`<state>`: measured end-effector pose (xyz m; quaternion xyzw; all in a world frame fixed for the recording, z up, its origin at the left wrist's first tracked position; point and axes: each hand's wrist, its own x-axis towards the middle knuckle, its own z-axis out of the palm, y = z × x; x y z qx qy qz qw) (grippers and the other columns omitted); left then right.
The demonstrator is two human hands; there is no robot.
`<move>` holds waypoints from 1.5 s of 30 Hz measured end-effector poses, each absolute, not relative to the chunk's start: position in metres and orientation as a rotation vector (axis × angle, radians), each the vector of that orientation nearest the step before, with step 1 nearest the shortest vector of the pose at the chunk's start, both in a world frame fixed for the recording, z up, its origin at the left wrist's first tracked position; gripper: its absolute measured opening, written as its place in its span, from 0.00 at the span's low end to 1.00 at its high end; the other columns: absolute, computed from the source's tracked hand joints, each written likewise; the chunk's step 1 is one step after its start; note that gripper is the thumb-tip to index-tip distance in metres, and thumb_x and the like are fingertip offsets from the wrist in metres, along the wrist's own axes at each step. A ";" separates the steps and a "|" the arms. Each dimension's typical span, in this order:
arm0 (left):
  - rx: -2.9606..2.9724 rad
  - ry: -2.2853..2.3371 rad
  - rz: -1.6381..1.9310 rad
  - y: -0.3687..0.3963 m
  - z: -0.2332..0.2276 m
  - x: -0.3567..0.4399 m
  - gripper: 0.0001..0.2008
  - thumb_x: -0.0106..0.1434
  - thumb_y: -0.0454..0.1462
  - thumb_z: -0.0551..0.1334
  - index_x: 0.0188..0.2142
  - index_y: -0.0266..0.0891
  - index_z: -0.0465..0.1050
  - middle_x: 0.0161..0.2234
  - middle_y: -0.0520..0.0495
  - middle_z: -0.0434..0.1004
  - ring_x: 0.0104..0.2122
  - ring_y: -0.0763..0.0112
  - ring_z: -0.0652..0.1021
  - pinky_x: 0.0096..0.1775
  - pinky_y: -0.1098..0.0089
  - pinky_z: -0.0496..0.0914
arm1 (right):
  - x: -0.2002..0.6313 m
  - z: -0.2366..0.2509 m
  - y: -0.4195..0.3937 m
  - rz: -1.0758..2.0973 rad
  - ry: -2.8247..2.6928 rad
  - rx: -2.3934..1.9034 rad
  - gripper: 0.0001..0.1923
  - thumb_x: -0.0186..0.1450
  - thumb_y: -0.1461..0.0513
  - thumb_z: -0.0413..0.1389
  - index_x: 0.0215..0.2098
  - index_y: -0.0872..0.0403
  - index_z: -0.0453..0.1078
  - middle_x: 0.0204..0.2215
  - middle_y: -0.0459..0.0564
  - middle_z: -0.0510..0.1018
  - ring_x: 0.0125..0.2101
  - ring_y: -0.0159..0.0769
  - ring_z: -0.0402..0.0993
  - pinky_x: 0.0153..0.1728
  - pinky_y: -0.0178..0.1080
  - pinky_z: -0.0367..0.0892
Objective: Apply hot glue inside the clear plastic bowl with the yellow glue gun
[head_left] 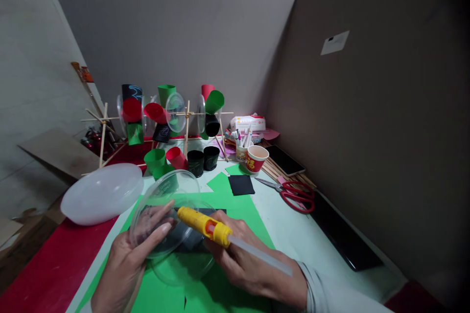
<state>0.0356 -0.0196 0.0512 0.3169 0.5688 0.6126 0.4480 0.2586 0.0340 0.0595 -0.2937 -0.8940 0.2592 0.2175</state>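
Observation:
My left hand (127,259) holds a clear plastic dome lid (165,195) tilted up on its edge, fingers spread behind it. My right hand (244,261) grips a yellow hot glue gun (205,225) with a translucent glue stick (259,254) poking out of its back. The gun's nozzle points left and touches the clear lid near its middle. A second clear lid (183,266) lies below them on green paper (220,200), and a black paper piece (187,242) lies under the hands.
A stack of frosted lids (103,193) sits at left. Behind stand a stick frame with red, green and black paper cones (161,112), loose cones (183,159), a cup of markers (243,146), a red paper cup (256,157), scissors (293,193), a phone (284,159).

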 end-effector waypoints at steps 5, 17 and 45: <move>0.797 1.424 1.512 -0.019 0.051 0.036 0.22 0.50 0.51 0.81 0.45 0.57 0.87 0.59 0.56 0.84 0.72 0.61 0.65 0.60 0.80 0.67 | 0.259 0.057 0.035 0.757 -2.474 -0.823 0.07 0.77 0.59 0.43 0.45 0.49 0.62 0.43 0.54 0.76 0.37 0.44 0.72 0.39 0.45 0.69; 0.825 1.423 1.500 -0.018 0.049 0.030 0.20 0.53 0.49 0.79 0.46 0.54 0.87 0.59 0.51 0.84 0.69 0.51 0.71 0.65 0.66 0.69 | 0.260 0.055 0.036 0.760 -2.472 -0.796 0.09 0.78 0.57 0.42 0.45 0.49 0.62 0.43 0.53 0.75 0.37 0.44 0.72 0.41 0.46 0.70; 0.761 1.461 1.459 -0.016 0.043 0.026 0.30 0.42 0.56 0.83 0.45 0.58 0.87 0.55 0.53 0.87 0.66 0.52 0.75 0.66 0.61 0.63 | 0.259 0.051 0.040 0.691 -2.474 -0.745 0.08 0.76 0.57 0.42 0.43 0.48 0.60 0.41 0.51 0.75 0.33 0.40 0.67 0.35 0.43 0.65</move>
